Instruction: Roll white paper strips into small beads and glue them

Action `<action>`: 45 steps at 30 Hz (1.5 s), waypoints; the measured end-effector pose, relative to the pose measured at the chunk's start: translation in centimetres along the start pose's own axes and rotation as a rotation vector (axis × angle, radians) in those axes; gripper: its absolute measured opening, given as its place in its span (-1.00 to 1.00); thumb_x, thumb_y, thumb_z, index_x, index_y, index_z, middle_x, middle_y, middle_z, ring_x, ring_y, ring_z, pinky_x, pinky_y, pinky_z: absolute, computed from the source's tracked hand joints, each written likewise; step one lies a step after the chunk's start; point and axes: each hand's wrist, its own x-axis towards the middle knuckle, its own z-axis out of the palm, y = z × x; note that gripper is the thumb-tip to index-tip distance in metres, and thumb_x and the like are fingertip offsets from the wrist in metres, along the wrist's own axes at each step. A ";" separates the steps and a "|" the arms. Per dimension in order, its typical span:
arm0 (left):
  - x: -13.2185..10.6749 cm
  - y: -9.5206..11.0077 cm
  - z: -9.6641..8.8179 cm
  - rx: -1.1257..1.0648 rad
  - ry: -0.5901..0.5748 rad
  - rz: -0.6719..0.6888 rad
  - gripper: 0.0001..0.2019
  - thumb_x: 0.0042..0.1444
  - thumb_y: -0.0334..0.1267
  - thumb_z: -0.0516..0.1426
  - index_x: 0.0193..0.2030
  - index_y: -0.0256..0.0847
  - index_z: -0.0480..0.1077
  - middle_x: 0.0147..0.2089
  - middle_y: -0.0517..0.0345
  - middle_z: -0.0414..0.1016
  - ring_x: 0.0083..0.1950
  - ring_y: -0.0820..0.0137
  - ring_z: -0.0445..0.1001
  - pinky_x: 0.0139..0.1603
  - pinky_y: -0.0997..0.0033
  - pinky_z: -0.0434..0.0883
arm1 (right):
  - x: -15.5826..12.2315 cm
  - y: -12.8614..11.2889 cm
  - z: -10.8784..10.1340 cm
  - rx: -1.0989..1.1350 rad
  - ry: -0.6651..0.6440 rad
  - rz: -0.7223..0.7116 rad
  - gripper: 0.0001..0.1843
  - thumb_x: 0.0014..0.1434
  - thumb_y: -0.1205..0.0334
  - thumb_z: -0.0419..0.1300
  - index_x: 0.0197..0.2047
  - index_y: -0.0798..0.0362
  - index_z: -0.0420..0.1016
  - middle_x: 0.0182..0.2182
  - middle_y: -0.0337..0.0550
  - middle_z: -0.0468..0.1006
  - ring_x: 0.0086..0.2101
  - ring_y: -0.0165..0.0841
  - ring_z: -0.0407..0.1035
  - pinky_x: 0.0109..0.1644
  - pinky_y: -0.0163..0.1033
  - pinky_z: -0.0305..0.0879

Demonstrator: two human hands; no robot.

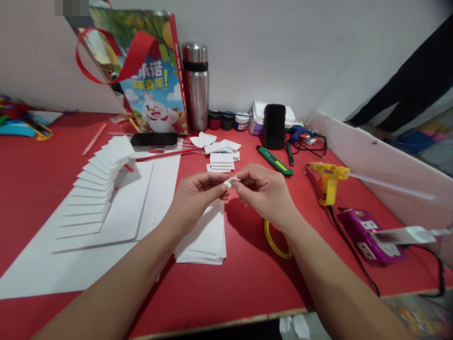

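Note:
My left hand (196,196) and my right hand (264,189) meet over the middle of the red table (247,278). Both pinch one small white piece (231,181) between thumb and fingers. Under my left wrist lies a stack of white foam sheets (207,241). A smaller stack of cut white pieces (222,162) sits just beyond my hands. To the left, a stepped fan of white foam strips (95,189) rests on a large white board (42,264). A yellow ring (272,241) lies under my right forearm.
A yellow glue gun (327,182) and a purple box (368,233) lie to the right. A green utility knife (274,160), a black phone (154,139), a steel flask (195,87), paint jars (226,120) and a colourful gift bag (148,71) stand further back. A white wall panel (382,160) borders the right.

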 end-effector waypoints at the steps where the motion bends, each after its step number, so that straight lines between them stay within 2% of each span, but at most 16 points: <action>1: 0.0 0.0 -0.1 -0.020 -0.019 -0.010 -0.80 0.04 -0.29 0.36 -0.17 -0.27 0.62 -0.30 0.10 0.63 -0.32 0.46 0.53 -0.17 0.43 0.50 | 0.0 0.0 -0.2 -0.069 -0.001 -0.105 -0.91 0.24 0.34 0.20 -0.30 0.09 0.52 -0.44 -0.19 0.49 -0.48 -0.44 0.40 -0.44 -0.32 0.31; 3: 0.0 0.0 -0.3 -0.032 -0.041 -0.011 -0.83 0.07 -0.30 0.34 -0.17 -0.26 0.62 -0.27 0.09 0.63 -0.30 0.47 0.54 -0.14 0.42 0.50 | 0.0 0.0 -0.5 -0.169 0.001 -0.292 -0.88 0.25 0.39 0.18 -0.24 0.08 0.55 -0.32 -0.10 0.53 -0.33 -0.37 0.45 -0.30 -0.27 0.37; 5: -0.1 0.1 -0.5 0.027 -0.040 0.031 -0.83 0.09 -0.30 0.33 -0.15 -0.24 0.61 -0.25 0.09 0.64 -0.28 0.45 0.55 -0.13 0.41 0.51 | 0.0 0.0 -1.0 -0.187 -0.008 -0.378 -0.83 0.26 0.43 0.15 -0.17 0.06 0.54 -0.23 -0.05 0.55 -0.22 -0.34 0.47 -0.20 -0.24 0.41; 7: -0.2 0.2 -0.6 0.175 -0.021 0.140 -0.83 0.13 -0.30 0.30 -0.12 -0.24 0.60 -0.20 0.07 0.64 -0.23 0.41 0.56 -0.12 0.39 0.51 | 0.0 0.0 -1.5 -0.172 -0.051 -0.332 -0.78 0.24 0.46 0.14 -0.10 0.04 0.51 -0.18 -0.07 0.54 -0.22 -0.35 0.47 -0.21 -0.26 0.41; 11: -0.3 0.2 -0.7 0.516 0.033 0.517 -0.84 0.19 -0.36 0.24 -0.09 -0.22 0.57 -0.10 0.04 0.61 -0.09 0.37 0.56 -0.03 0.38 0.50 | 0.1 -0.3 -2.5 -0.143 -0.165 -0.074 -0.58 0.13 0.45 0.23 0.06 0.00 0.34 -0.10 -0.15 0.50 -0.35 -0.44 0.45 -0.41 -0.35 0.33; 13: -0.3 0.1 -0.7 0.641 0.046 0.674 -0.82 0.21 -0.41 0.21 -0.07 -0.20 0.55 -0.09 0.05 0.60 -0.06 0.37 0.55 0.02 0.36 0.49 | 0.0 -0.5 -2.6 -0.106 -0.213 -0.005 -0.50 0.10 0.40 0.29 0.09 0.00 0.28 -0.07 -0.15 0.48 -0.38 -0.46 0.44 -0.43 -0.35 0.31; 15: -0.3 0.1 -0.8 0.726 0.055 0.757 -0.75 0.22 -0.44 0.19 0.02 -0.19 0.52 -0.06 0.05 0.60 -0.06 0.38 0.55 0.04 0.36 0.48 | 0.0 -0.8 -2.4 -0.073 -0.235 0.024 -0.50 0.10 0.30 0.35 0.08 0.01 0.28 -0.06 -0.14 0.47 -0.40 -0.48 0.43 -0.43 -0.35 0.32; 18: -0.5 -0.1 -0.7 0.784 0.083 0.821 -0.58 0.22 -0.46 0.19 0.22 -0.16 0.39 -0.01 0.04 0.59 -0.06 0.38 0.56 0.06 0.35 0.50 | 0.0 -1.0 -1.8 -0.043 -0.202 0.020 -0.53 0.09 0.18 0.39 0.02 0.04 0.33 -0.10 -0.13 0.50 -0.42 -0.48 0.41 -0.42 -0.34 0.32; 23: -0.9 -0.2 -0.6 0.937 0.127 0.990 -0.43 0.18 -0.49 0.21 0.32 -0.15 0.25 0.07 0.04 0.58 0.04 0.37 0.56 0.16 0.33 0.45 | -0.1 -1.0 -1.0 0.025 -0.091 -0.031 -0.61 0.11 0.17 0.39 -0.04 0.06 0.39 -0.19 -0.16 0.52 -0.47 -0.51 0.37 -0.44 -0.33 0.31; 28: -1.0 -0.2 -0.7 0.963 0.128 1.000 -0.44 0.20 -0.50 0.19 0.32 -0.14 0.25 0.07 0.05 0.58 0.03 0.37 0.57 0.17 0.34 0.46 | -0.2 -1.0 -0.7 0.049 0.003 -0.050 -0.72 0.14 0.22 0.36 -0.11 0.06 0.45 -0.29 -0.20 0.53 -0.49 -0.50 0.35 -0.45 -0.34 0.31; 31: -1.0 -0.2 -0.7 0.955 0.146 1.003 -0.44 0.19 -0.50 0.20 0.32 -0.13 0.25 0.05 0.05 0.59 0.03 0.35 0.58 0.17 0.33 0.46 | -0.3 -0.9 -0.6 0.075 0.025 -0.010 -0.73 0.14 0.18 0.38 -0.12 0.05 0.47 -0.40 -0.25 0.51 -0.51 -0.48 0.36 -0.47 -0.33 0.30; 34: -1.0 -0.1 -0.6 0.970 0.134 1.015 -0.44 0.20 -0.51 0.18 0.31 -0.11 0.26 0.06 0.05 0.59 0.04 0.34 0.58 0.16 0.31 0.48 | -0.2 -0.9 -0.6 0.063 0.039 -0.023 -0.84 0.17 0.20 0.35 -0.21 0.06 0.51 -0.44 -0.26 0.50 -0.54 -0.49 0.31 -0.49 -0.33 0.25; 37: -1.1 0.0 -0.6 0.974 0.120 1.027 -0.45 0.20 -0.52 0.17 0.31 -0.10 0.26 0.08 0.04 0.59 0.04 0.34 0.58 0.15 0.30 0.48 | 0.0 -1.1 -0.6 0.056 0.063 -0.106 -0.93 0.20 0.26 0.32 -0.23 0.06 0.54 -0.36 -0.22 0.52 -0.52 -0.51 0.28 -0.47 -0.33 0.25; 41: -1.2 0.0 -0.5 0.947 0.119 1.017 -0.49 0.20 -0.53 0.18 0.27 -0.13 0.30 0.08 0.02 0.59 0.04 0.35 0.57 0.13 0.31 0.49 | 0.1 -1.3 -0.9 0.028 0.089 -0.248 -0.96 0.22 0.33 0.29 -0.23 0.04 0.57 -0.32 -0.16 0.51 -0.42 -0.44 0.36 -0.43 -0.32 0.30; 45: -1.2 0.1 -0.2 0.858 0.114 1.000 -0.66 0.20 -0.52 0.18 0.09 -0.16 0.43 -0.02 0.03 0.61 0.02 0.33 0.57 0.08 0.27 0.51 | -0.2 -1.3 -1.1 -0.115 0.101 -0.378 -0.90 0.24 0.35 0.26 -0.21 -0.04 0.56 -0.25 -0.13 0.54 -0.32 -0.38 0.45 -0.31 -0.27 0.41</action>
